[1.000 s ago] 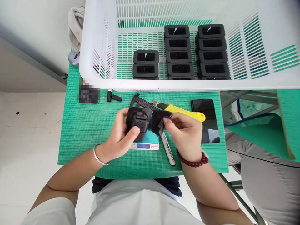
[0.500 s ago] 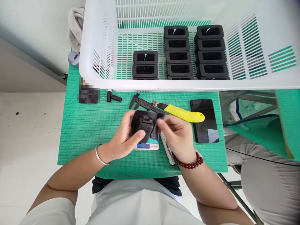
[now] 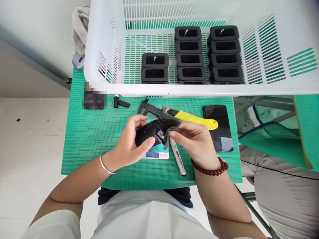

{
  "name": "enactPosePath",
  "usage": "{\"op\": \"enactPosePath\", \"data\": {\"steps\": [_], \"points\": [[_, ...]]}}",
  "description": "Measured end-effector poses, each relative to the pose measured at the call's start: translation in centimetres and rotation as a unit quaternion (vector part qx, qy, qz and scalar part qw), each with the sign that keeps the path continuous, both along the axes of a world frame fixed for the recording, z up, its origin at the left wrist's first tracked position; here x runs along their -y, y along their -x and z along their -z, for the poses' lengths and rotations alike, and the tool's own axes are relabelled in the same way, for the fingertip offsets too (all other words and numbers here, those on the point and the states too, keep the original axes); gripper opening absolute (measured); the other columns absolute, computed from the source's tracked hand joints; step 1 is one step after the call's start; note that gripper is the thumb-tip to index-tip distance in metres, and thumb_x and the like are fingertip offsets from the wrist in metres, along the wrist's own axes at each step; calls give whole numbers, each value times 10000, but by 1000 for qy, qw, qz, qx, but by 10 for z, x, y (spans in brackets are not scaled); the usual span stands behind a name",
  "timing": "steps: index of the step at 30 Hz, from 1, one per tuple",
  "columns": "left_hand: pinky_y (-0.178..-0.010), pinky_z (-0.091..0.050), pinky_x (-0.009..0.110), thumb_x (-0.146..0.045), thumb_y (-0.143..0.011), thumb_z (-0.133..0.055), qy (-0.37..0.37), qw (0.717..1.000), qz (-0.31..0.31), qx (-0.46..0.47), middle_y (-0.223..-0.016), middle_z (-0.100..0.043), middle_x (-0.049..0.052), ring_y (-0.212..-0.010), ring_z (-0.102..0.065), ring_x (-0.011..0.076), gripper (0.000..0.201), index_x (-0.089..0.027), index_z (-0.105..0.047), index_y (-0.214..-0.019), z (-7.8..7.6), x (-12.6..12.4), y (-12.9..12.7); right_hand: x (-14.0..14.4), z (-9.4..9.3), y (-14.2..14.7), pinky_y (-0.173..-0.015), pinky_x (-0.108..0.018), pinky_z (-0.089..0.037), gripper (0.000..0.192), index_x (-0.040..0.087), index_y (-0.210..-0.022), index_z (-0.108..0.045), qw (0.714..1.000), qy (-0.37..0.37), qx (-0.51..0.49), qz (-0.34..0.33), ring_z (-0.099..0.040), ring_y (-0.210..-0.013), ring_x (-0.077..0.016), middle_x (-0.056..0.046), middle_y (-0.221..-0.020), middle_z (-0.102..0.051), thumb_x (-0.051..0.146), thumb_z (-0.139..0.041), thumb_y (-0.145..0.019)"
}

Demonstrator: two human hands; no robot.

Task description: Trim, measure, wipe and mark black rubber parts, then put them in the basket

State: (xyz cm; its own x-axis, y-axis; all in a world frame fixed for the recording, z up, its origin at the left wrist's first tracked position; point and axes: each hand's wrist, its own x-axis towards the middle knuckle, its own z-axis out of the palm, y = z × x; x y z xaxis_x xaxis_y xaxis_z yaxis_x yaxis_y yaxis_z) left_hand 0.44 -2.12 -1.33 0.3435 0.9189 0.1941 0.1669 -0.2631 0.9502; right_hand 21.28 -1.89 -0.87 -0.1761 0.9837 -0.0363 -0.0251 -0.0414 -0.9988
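1. The person's left hand (image 3: pixel 131 141) is closed around a black device (image 3: pixel 147 133), its thumb laid along the near side.
2. The right hand (image 3: pixel 196 141) pinches a folded dark cloth (image 3: pixel 171 126) between thumb and fingers, up against the device's right end. The two hands are near each other but apart.
3. Device and cloth are held up over a small scale (image 3: pixel 163 155), which is partly hidden; I can't make out its reading from here.
4. Just right of the scale, a white marker (image 3: pixel 177 159) lies slantwise on the green tabletop (image 3: pixel 87 142).
5. Beyond the hands lie a dark caliper (image 3: pixel 155 109) and a yellow-handled knife (image 3: pixel 196 120), whose handle end overlaps a black phone (image 3: pixel 219 132).
6. Farther back stands a white basket (image 3: pixel 174 89), with black hollow blocks (image 3: pixel 188 59) lined up inside in three rows.
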Motion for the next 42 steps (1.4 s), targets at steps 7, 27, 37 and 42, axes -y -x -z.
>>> {"op": "enactPosePath", "data": {"steps": [7, 27, 37, 42], "points": [[-658, -469, 283, -394, -853, -654, -73, 993, 40, -87, -901, -616, 39, -760, -608, 159, 316, -204, -474, -1030, -7, -6, 4, 5, 0, 10, -576, -258, -478, 136, 198, -686, -640, 975, -118, 188, 32, -591, -597, -121, 20, -632, -653, 199, -691, -812], [-643, -423, 278, -454, -871, -632, 58, 995, 71, 48, -936, -584, 43, -765, -549, 147, 352, -222, -457, -1069, -5, -3, 6, -5, 1, 0, -542, -258, -481, 173, 230, -868, -724, 948, -138, 112, 264, -612, -601, -124, 5, -682, -682, 355, -616, -918], [-602, -451, 278, -424, -840, -668, 57, 994, 86, -20, -860, -627, 34, -729, -603, 163, 347, -214, -481, -1043, -8, -1, 4, 2, -1, 4, -580, -261, -495, 93, 234, -806, -704, 977, -126, 76, 152, -612, -606, -124, 21, -683, -671, 300, -682, -868], [-661, -494, 272, -378, -856, -668, 53, 997, 57, 29, -986, -662, 64, -833, -652, 171, 352, -226, -485, -1116, -6, -1, 5, -9, 10, -14, -605, -329, -483, 215, 217, -743, -669, 913, -180, 118, 346, -570, -617, -162, -8, -654, -577, 368, -631, -892]]}}
